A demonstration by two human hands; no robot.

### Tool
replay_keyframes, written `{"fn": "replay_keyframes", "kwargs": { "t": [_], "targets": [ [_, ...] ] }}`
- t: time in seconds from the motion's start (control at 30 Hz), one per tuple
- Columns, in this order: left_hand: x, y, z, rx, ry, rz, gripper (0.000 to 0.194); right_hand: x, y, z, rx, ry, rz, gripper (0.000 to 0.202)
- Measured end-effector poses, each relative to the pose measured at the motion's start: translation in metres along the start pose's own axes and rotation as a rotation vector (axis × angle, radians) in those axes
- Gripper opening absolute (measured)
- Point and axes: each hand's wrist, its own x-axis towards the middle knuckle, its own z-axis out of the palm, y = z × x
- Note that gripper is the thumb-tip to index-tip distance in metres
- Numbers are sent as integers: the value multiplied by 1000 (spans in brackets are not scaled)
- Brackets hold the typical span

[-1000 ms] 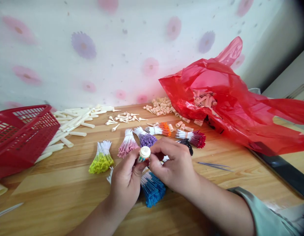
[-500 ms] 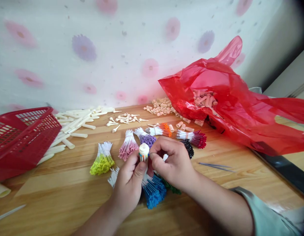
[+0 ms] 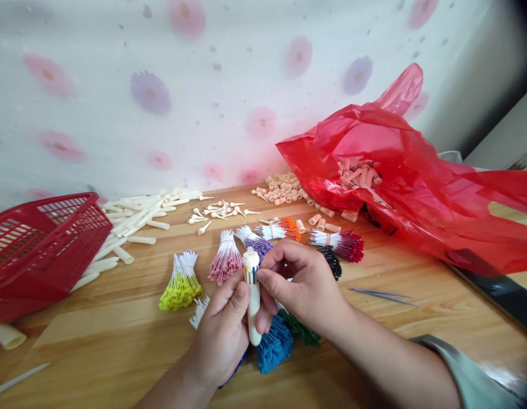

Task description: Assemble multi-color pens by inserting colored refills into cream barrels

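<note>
A white multicolor pen (image 3: 254, 307) with small coloured sliders round its top is held in front of me, tilted slightly. My left hand (image 3: 225, 324) grips its barrel between thumb and fingers. At its upper right side, my right hand (image 3: 295, 281) has thumb and forefinger pinched against the slider band; whether a small part sits between those fingertips is hidden. Around the hands lie bundles of thin refills: yellow (image 3: 180, 284), pink (image 3: 226, 258), purple (image 3: 257, 243), orange (image 3: 283, 229), dark red (image 3: 342, 244), black (image 3: 331, 261), light blue (image 3: 274, 346) and green (image 3: 301, 329).
On the left stands a red basket (image 3: 46, 250) beside white pen barrels (image 3: 136, 218). White pointed pieces (image 3: 221, 209) and peach slotted caps (image 3: 284, 187) lie at the back. A red plastic bag (image 3: 400, 176) holds pink parts. Tweezers (image 3: 383, 295) and a black flat object (image 3: 497, 289) are right.
The pen has tipped so its whole barrel shows below the sliders. My right fingertips stay close to its top. The view has shifted slightly.
</note>
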Motion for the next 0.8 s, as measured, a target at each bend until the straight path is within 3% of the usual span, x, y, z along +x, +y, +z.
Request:
{"fn": "replay_keyframes", "kwargs": {
  "t": [0.13,0.3,0.37,0.6,0.8],
  "targets": [
    [-1,1,2,-51,-6,-36,25,-1,2,-2,-203,127,-163,14],
    [-1,4,6,-51,22,-38,31,-7,5,-5,-492,103,-572,12],
    [-1,4,6,-14,56,-25,30,-7,6,-6,-594,89,-643,12],
    [3,10,6,50,188,-36,30,4,5,-4,-719,-56,-515,13],
    [4,8,7,24,130,-72,32,-3,6,-3,-781,-59,-448,12]
  ]
}}
